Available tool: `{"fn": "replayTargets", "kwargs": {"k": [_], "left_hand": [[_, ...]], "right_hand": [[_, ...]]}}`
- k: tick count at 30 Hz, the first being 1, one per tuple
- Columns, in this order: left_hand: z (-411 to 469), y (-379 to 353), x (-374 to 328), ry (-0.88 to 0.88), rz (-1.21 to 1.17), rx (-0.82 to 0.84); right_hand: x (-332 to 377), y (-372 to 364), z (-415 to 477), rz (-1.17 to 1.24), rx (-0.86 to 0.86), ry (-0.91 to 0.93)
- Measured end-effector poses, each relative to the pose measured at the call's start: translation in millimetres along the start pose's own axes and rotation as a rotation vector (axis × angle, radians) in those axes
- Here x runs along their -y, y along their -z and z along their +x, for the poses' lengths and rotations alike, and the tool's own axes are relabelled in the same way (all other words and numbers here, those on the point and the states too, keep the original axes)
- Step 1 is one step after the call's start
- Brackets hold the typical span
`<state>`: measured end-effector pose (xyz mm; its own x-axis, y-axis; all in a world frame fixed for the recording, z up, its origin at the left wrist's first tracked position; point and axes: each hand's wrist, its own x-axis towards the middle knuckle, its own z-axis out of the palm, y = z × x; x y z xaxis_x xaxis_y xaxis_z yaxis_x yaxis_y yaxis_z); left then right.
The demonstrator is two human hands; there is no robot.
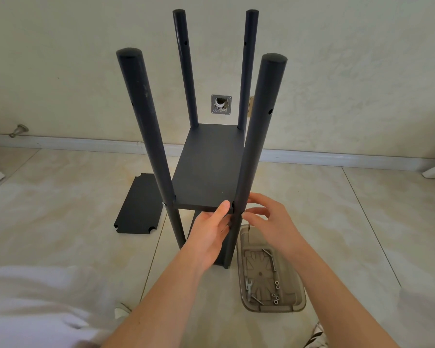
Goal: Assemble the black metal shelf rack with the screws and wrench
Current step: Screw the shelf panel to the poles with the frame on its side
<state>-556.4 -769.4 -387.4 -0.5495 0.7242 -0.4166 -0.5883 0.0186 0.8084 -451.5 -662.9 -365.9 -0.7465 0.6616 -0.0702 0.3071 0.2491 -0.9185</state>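
Note:
The black shelf rack (206,169) stands upright on the floor, four round posts rising around a flat black shelf board. My left hand (210,232) grips the board's front right corner, thumb on top and fingers underneath. My right hand (266,219) is at the front right post (256,136) level with the board, thumb and fingers pinching at the joint; what they pinch is too small to tell. A screw head shows on the front left post (164,204). Another loose black shelf board (140,205) lies flat on the floor to the left.
A clear plastic tray (271,307) on the floor at the right of the rack holds a small wrench (248,285), long bolts and several nuts (276,295). The wall with an open socket box (221,104) is close behind. White cloth fills the lower left.

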Motion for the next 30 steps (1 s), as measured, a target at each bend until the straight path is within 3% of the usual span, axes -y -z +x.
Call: {"fn": "replayTargets", "kwargs": {"k": [6,10,12,14,16,18,21,30], "left_hand": [[-5,-4,-2,0.006,0.088,-0.121],[-13,-5,-4,-0.091,0.441,-0.359],[-21,-2,-4,-0.29,0.82,-0.474],[-31,-1,-4,-0.657,1.191,-0.536],[-32,-1,-4,-0.948,1.387,-0.516],[-26,-3,-4,-0.905,1.535,-0.439],[-15,-5,-6,-0.794,1.515,-0.32],[-1,-8,-22,-0.816,1.403,-0.27]], "right_hand": [[4,1,3,0.003,0.106,0.024],[4,9,9,0.024,0.16,0.031],[4,13,10,0.054,0.178,0.03],[3,14,11,0.092,0.178,0.027],[0,14,13,0.137,0.177,0.034],[-2,16,15,0.163,0.173,0.031],[-3,18,18,0.192,0.178,-0.002],[-2,21,18,0.205,0.198,-0.059]]}}
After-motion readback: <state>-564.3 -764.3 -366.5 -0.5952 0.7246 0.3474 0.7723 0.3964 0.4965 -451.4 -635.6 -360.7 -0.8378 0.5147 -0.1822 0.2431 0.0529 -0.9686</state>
